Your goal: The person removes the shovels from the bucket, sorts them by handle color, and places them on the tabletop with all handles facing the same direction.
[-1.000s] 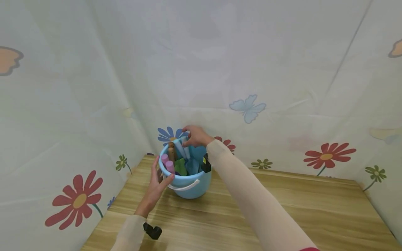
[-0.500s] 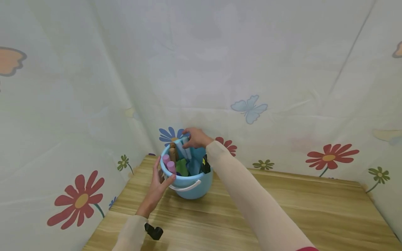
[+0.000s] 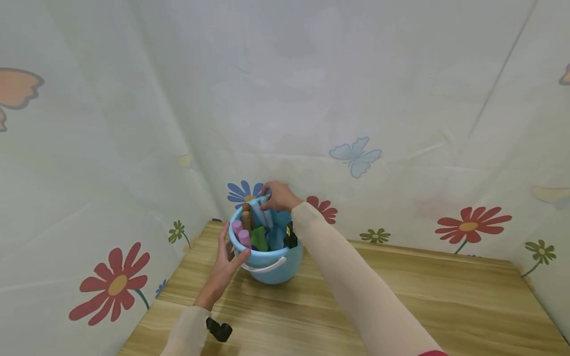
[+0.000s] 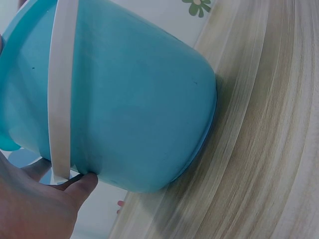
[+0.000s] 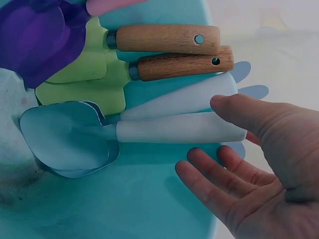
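A light blue bucket (image 3: 275, 274) with a white carrying handle (image 4: 60, 89) stands upright, filled with toy-sized garden trowels. My left hand (image 3: 225, 264) holds its left side, thumb on the front rim and fingers along the outer wall. At the back rim my right hand (image 3: 281, 197) pinches the end of a pale blue trowel handle (image 5: 174, 128) between thumb and index finger; its other fingers are spread apart from it. That trowel's blue blade (image 5: 65, 132) points down inside. Beside it lie a second pale blue handle (image 5: 184, 96), wooden handles (image 5: 179, 67) with green blades (image 5: 82, 94), and a purple blade (image 5: 35, 40).
Two pink handles (image 3: 244, 238) lean at the bucket's left. Beneath is a wood-grain tabletop (image 3: 392, 296). A flower-printed cloth (image 3: 378, 89) hangs close behind the bucket and along both sides. Black wrist cameras (image 3: 219, 330) sit on the sleeves.
The head view has drifted slightly, so the scene sits a little further right and lower. Both hands keep their places on the bucket and the trowel handle.
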`<state>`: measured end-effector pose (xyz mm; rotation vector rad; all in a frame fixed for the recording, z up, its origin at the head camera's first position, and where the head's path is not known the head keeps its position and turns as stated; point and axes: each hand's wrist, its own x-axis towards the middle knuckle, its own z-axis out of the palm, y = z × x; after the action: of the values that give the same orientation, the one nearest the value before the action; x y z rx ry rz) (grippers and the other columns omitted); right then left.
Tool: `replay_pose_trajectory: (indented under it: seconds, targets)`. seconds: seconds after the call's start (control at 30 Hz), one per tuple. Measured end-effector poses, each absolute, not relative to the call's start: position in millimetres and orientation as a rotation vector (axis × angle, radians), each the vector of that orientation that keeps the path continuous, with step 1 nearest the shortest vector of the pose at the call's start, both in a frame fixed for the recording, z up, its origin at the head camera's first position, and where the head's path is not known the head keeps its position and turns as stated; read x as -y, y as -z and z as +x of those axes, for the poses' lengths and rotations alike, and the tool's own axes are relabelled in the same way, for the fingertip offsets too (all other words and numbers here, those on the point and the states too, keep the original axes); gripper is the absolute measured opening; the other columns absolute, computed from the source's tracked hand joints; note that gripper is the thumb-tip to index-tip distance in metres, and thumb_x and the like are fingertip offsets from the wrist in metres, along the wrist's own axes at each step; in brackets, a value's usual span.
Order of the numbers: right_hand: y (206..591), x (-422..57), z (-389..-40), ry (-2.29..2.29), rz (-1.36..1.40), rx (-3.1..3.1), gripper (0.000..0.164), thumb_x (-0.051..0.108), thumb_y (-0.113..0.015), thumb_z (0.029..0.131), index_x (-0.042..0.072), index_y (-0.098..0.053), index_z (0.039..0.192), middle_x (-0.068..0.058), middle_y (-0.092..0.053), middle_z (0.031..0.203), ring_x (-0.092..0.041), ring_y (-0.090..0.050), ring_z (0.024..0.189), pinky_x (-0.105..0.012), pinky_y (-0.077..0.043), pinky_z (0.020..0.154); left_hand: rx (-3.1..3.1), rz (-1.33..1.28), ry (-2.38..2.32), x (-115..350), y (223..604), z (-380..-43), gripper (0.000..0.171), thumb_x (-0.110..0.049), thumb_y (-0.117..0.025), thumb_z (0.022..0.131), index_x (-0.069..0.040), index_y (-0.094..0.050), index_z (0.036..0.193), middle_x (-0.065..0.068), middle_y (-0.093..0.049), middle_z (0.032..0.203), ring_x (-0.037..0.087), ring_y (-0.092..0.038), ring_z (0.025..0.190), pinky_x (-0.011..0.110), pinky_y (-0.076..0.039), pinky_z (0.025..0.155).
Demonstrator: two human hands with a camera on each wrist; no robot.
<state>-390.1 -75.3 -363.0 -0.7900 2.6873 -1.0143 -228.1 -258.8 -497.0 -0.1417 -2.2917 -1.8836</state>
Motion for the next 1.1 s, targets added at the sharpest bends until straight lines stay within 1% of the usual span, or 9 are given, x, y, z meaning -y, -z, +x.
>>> replay_pose_trajectory:
  seconds: [0.13, 0.17, 0.37, 0.5, 0.63, 0.87, 1.1]
  targets:
    - [362.5, 74.4, -389.0, 1.021, -0.811, -2.701, 0.039, 0.011, -0.08, 0.09, 0.002, -0.062, 0.123, -0.011, -0.063, 0.11, -0.023, -0.062, 0.085, -0.028, -0.056, 0.071, 2.288, -0.149, 1.886, 259.1, 496.1, -228.5, 0.087, -0.039, -0.064, 0.099, -0.047, -0.003, 0.16, 0.003, -0.004, 0.171, 0.04, -0.009, 0.156, 0.071, -0.017, 0.117]
    - [362.3, 74.3, -388.9, 1.023, -0.815, -2.704, 0.038, 0.011, -0.08, 0.09, 0.002, -0.062, 0.123, -0.011, -0.062, 0.111, -0.023, -0.061, 0.086, -0.028, -0.056, 0.072, 2.287, -0.15, 1.888, 259.3, 495.9, -228.8, 0.086, -0.039, -0.064, 0.099, -0.049, -0.003, 0.16, 0.003, -0.004, 0.171, 0.04, -0.009, 0.156, 0.071, -0.017, 0.117]
    - [361.0, 74.2, -387.6, 1.016, -0.817, -2.721, 0.034, 0.007, -0.078, 0.091, 0.003, -0.061, 0.121, -0.011, -0.063, 0.114, -0.024, -0.06, 0.093, -0.033, -0.056, 0.082, 2.282, -0.145, 1.888, 260.9, 496.8, -231.2, 0.086, -0.039, -0.064, 0.099, -0.048, -0.004, 0.16, 0.003, -0.004, 0.171, 0.039, -0.008, 0.156, 0.07, -0.016, 0.118]
    - [362.4, 74.1, -388.2, 1.004, -0.818, -2.716, 0.034, 0.007, -0.077, 0.091, 0.004, -0.061, 0.121, -0.011, -0.063, 0.115, -0.024, -0.061, 0.095, -0.034, -0.056, 0.085, 2.284, -0.137, 1.891, 261.3, 498.2, -231.7, 0.086, -0.039, -0.065, 0.099, -0.05, -0.004, 0.16, 0.003, -0.004, 0.171, 0.038, -0.008, 0.156, 0.069, -0.016, 0.118]
    - [363.6, 73.9, -389.4, 0.993, -0.823, -2.716, 0.033, 0.006, -0.077, 0.091, 0.005, -0.061, 0.12, -0.01, -0.063, 0.114, -0.024, -0.06, 0.093, -0.032, -0.056, 0.081, 2.285, -0.143, 1.889, 260.9, 498.6, -232.3, 0.086, -0.039, -0.064, 0.099, -0.05, -0.003, 0.159, 0.002, -0.004, 0.171, 0.038, -0.008, 0.156, 0.069, -0.016, 0.118]
    - [362.5, 74.5, -389.7, 1.013, -0.82, -2.687, 0.033, 0.004, -0.077, 0.091, 0.005, -0.06, 0.119, -0.011, -0.064, 0.11, -0.022, -0.062, 0.085, -0.029, -0.056, 0.07, 2.276, -0.156, 1.885, 260.1, 497.0, -232.3, 0.087, -0.037, -0.064, 0.1, -0.047, -0.003, 0.161, 0.004, -0.006, 0.171, 0.038, -0.009, 0.156, 0.069, -0.017, 0.118]
    - [363.0, 74.9, -392.1, 1.005, -0.819, -2.655, 0.034, 0.004, -0.077, 0.092, 0.006, -0.06, 0.121, -0.013, -0.064, 0.111, -0.023, -0.063, 0.082, -0.028, -0.057, 0.069, 2.276, -0.137, 1.894, 259.8, 496.8, -231.8, 0.087, -0.037, -0.065, 0.1, -0.045, -0.004, 0.161, 0.005, -0.006, 0.171, 0.04, -0.011, 0.156, 0.07, -0.018, 0.117]
